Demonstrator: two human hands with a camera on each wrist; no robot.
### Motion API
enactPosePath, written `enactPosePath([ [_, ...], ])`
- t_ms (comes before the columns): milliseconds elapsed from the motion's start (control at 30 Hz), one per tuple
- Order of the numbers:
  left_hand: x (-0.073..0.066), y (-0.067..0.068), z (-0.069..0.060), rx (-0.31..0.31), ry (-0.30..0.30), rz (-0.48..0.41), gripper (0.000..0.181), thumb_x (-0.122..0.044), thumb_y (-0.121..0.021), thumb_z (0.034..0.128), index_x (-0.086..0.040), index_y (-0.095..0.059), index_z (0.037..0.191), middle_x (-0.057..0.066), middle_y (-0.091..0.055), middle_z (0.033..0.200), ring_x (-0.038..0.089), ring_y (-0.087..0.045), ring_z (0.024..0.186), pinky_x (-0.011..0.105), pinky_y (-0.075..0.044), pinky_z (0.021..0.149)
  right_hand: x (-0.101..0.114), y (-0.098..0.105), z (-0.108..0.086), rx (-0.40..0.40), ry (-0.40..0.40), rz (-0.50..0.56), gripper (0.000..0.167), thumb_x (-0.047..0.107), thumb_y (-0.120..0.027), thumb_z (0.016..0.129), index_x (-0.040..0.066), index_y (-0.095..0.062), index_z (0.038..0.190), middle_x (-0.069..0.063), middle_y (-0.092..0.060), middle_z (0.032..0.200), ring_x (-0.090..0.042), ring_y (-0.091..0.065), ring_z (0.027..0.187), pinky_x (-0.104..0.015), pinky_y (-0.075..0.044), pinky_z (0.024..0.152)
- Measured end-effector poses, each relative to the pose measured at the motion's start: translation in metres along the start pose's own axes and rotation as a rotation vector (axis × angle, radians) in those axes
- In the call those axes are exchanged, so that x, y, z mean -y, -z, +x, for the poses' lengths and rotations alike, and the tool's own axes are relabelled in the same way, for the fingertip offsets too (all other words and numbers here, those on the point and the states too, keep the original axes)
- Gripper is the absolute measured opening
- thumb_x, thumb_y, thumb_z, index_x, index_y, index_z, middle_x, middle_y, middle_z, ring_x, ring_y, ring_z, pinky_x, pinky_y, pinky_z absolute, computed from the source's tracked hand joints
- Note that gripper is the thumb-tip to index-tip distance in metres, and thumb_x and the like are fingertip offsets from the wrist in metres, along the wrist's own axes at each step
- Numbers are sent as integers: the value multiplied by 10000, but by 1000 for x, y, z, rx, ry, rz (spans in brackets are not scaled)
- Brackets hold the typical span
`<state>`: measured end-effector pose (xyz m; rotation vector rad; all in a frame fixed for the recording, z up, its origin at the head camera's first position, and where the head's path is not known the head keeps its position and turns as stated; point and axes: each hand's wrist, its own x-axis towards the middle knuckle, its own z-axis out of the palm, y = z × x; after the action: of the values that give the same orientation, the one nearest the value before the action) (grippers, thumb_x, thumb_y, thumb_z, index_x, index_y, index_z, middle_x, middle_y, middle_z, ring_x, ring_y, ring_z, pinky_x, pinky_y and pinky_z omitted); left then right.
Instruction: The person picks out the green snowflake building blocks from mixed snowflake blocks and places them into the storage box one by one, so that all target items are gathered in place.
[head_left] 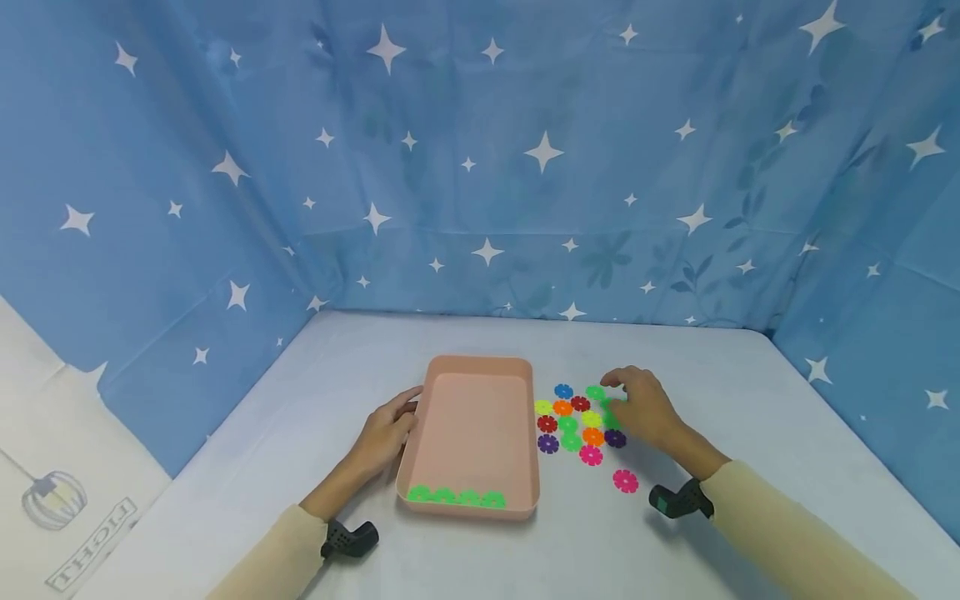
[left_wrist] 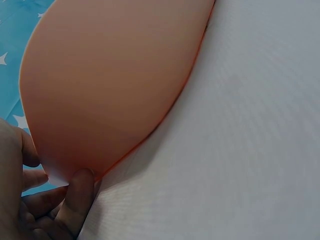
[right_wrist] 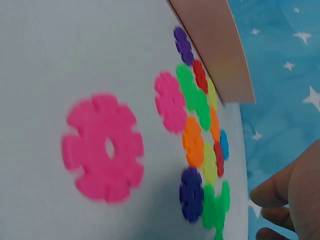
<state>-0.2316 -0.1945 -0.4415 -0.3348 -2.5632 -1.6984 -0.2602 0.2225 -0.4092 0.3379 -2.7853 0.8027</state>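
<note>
A pink tray (head_left: 475, 433) lies on the table, with several green snowflake discs (head_left: 444, 495) in a row along its near wall. My left hand (head_left: 385, 433) touches the outside of the tray's left wall. In the left wrist view, its thumb and fingers rest against the tray's outer side (left_wrist: 110, 90). To the right of the tray lies a loose group of coloured snowflake discs. My right hand (head_left: 647, 408) is over the right edge of that group, beside green discs (right_wrist: 215, 207), partly covering one of them. Its fingers are bent and apart, with nothing visible between them.
Nearest my right wrist lies a pink disc (head_left: 626, 481), apart from the others. Orange (head_left: 593, 437), dark purple (head_left: 548, 444), red (head_left: 547, 424) and blue (head_left: 563, 391) discs lie close to the tray's right wall. A blue star-patterned curtain (head_left: 487, 167) hangs behind the white table (head_left: 360, 342).
</note>
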Motion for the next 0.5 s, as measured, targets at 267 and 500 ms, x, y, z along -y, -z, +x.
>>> enactPosePath([
  [267,-3,2,4,-2,-14,29,538,-91,-451,990,-86,-453,1527,205,-627,1357,327,-673,1133,413,-594,881,-19,9,4,87,-76,-25,421,-8,-614,829,-61,-632,1246,-297,-592,1241,-481,-542,1149,-651,-480,981],
  [500,-2,0,2,-6,9,12,536,-93,-456,993,-88,-452,1529,207,-619,1367,321,-671,1130,399,-599,867,-26,10,4,158,-136,-56,476,26,-632,806,-91,-616,1267,-325,-584,1242,-506,-534,1158,-658,-476,977],
])
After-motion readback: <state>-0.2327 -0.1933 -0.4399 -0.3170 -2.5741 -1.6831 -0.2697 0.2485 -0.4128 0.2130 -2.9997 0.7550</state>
